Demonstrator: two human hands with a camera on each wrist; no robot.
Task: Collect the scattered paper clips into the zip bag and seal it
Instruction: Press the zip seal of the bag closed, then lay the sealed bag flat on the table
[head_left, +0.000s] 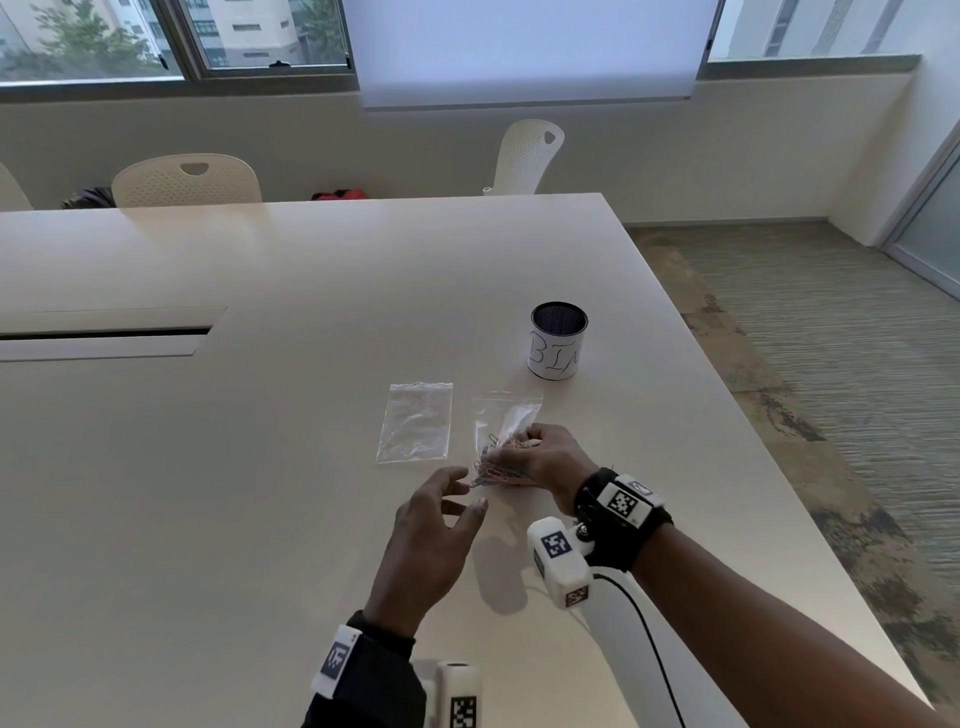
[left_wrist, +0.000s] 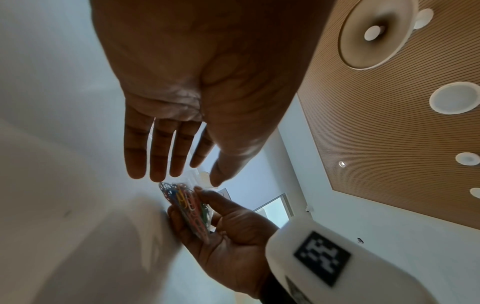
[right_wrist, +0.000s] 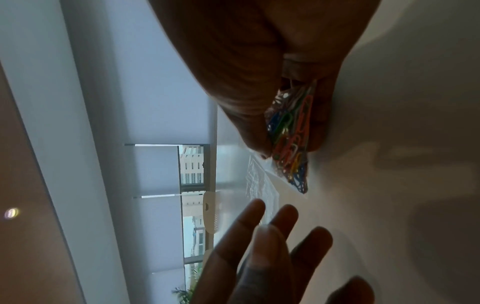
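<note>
My right hand (head_left: 519, 452) grips a clear zip bag (head_left: 506, 410) just above the white table (head_left: 260, 467). A bunch of coloured paper clips (head_left: 496, 470) fills the bag's lower end. In the right wrist view the thumb and fingers pinch that bunch of paper clips (right_wrist: 291, 131) through the plastic. My left hand (head_left: 460, 491) hovers open just left of the bag, fingers spread and holding nothing. Seen from the left wrist, its straight fingers (left_wrist: 158, 156) stop short of the paper clips (left_wrist: 188, 205). Whether the bag's zip is closed cannot be made out.
A second clear zip bag (head_left: 415, 422) lies flat on the table left of the held one. A black mesh cup (head_left: 558, 340) with a white label stands behind to the right. The table's right edge (head_left: 727, 395) runs close by. White chairs (head_left: 187, 182) stand at the far side.
</note>
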